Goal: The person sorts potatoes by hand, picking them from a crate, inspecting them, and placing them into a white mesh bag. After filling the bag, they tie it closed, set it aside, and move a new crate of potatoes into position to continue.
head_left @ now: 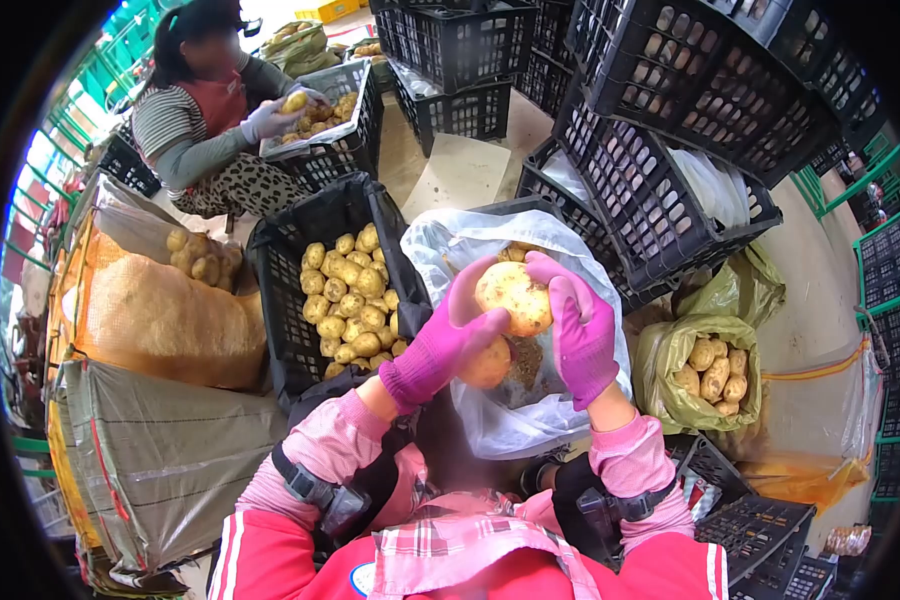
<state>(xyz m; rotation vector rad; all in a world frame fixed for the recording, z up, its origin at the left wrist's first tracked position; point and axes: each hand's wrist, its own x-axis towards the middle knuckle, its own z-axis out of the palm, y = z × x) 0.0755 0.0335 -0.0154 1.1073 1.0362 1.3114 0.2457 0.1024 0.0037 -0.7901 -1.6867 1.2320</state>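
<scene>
Both my hands wear pink gloves. My right hand [582, 335] grips a large pale potato [515, 297] from the right side, held up in front of me. My left hand [448, 340] touches that potato with its fingers and also cups a second, browner potato [489, 365] in its palm. Both hands hover over a clear plastic bag [470, 255] lining a black crate, with a few potatoes and dirt inside.
A black crate [280, 330] full of small potatoes stands to the left. An orange sack [160, 320] of potatoes lies further left. A green bag [675, 360] with potatoes sits at right. Empty black crates [670, 110] are stacked behind. A seated person [205, 120] in gloves sorts potatoes at top left.
</scene>
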